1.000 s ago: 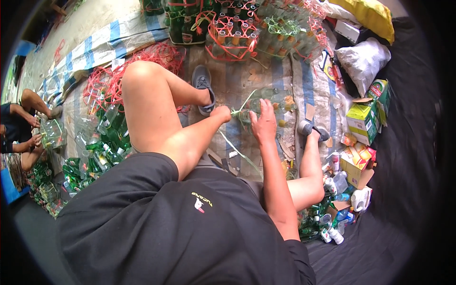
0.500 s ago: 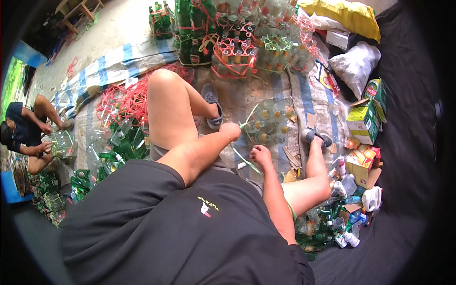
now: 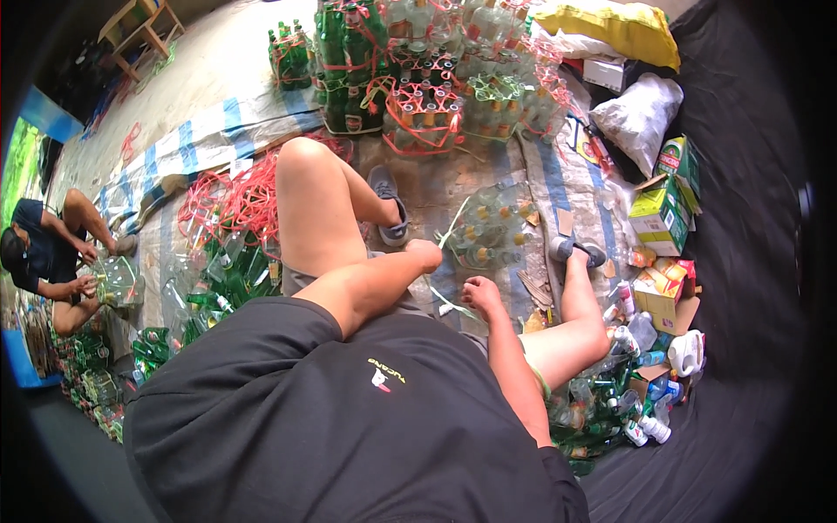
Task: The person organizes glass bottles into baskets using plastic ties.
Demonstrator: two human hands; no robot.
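Drawn back from the clear bottles, the right hand sits nearer the body than a second ago, when it lay spread over them. Its fingers are curled now; whether that grip has the trailing end of the strap, I cannot tell. The left hand has its grip clenched on the pale green strap. Reckoning from this left hand, with twelve at the top of the view, the right hand lies at four o'clock, and the cluster of clear bottles at two, the strap running up along its near side.

The step in hand looks to be working the strap about that cluster. I judge the next move calls for a firm hold on both lengths and an even pull, so the bottles stay packed together.

Underneath is a striped woven sheet, with a grey shoe at eleven o'clock and its mate at three. Bundled bottles stack up at twelve. A tangle of pink strap lies between nine and ten, loose green bottles at nine, and farther out that way a co-worker sits handling another bundle. Cartons stand near three, a white sack at two, and a wooden stool far off at ten.
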